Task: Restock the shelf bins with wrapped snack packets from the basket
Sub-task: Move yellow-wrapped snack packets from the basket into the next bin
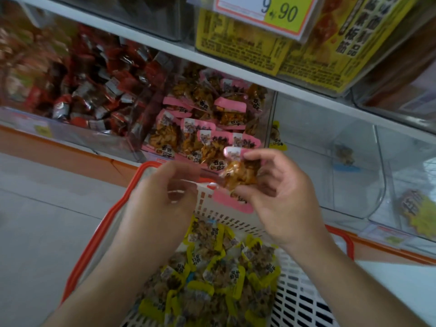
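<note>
My right hand (280,197) pinches a pink-edged snack packet (238,175) between thumb and fingers, just above the basket's far rim. My left hand (162,192) hovers beside it with fingers curled and blurred; nothing shows between them. Below both hands, the white basket with an orange rim (304,303) holds several yellow-edged packets (212,274). Straight ahead, a clear shelf bin (210,123) is filled with matching pink-edged packets.
A bin of red-wrapped snacks (77,86) sits to the left. To the right, a clear bin (330,156) holds only a couple of packets. Yellow boxes (313,55) and a price tag reading 9.90 (266,10) stand on the upper shelf. An orange shelf edge (61,149) runs below the bins.
</note>
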The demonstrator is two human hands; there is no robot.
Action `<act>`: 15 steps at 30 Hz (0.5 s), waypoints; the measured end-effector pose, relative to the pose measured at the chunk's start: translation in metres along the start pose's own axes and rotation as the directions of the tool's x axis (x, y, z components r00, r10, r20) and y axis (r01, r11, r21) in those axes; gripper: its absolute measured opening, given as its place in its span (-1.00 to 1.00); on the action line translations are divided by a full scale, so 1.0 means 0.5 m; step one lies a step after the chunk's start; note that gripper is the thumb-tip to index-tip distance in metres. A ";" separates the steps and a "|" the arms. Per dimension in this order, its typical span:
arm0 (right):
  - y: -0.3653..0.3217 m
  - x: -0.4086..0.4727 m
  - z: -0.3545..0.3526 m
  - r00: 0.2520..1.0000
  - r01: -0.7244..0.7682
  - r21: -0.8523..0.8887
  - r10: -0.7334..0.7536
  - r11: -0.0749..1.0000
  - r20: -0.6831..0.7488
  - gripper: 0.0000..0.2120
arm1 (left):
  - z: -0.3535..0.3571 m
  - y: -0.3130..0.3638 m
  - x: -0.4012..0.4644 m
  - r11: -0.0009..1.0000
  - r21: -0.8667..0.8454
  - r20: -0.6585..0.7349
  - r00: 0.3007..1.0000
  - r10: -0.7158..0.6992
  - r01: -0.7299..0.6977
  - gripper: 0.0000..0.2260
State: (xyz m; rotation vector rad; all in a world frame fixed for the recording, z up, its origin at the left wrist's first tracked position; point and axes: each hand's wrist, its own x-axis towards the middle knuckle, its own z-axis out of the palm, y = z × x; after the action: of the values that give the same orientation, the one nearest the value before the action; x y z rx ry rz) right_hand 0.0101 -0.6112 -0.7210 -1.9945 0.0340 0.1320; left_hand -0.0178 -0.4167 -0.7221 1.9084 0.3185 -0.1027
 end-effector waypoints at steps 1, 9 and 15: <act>-0.008 0.006 -0.001 0.999 0.012 -0.028 -0.013 1.000 -0.036 -0.51 | -0.011 -0.003 0.002 1.000 0.014 -0.026 1.000 0.001 -0.001 -0.72; -0.052 0.207 0.034 0.955 0.056 -0.206 -0.113 0.977 -0.275 -0.60 | -0.047 -0.014 0.006 1.000 0.000 -0.085 0.996 -0.012 0.012 -0.75; -0.068 0.338 0.100 0.946 0.065 -0.323 -0.161 0.944 -0.282 -0.53 | -0.055 -0.009 0.007 0.993 0.112 -0.094 0.995 -0.017 0.027 -0.75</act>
State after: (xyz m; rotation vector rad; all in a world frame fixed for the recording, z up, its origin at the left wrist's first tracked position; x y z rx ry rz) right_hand 0.1769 -0.5458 -0.7290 -2.3100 0.1010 -0.2644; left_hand -0.0182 -0.3889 -0.7173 2.0260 0.4039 -0.0479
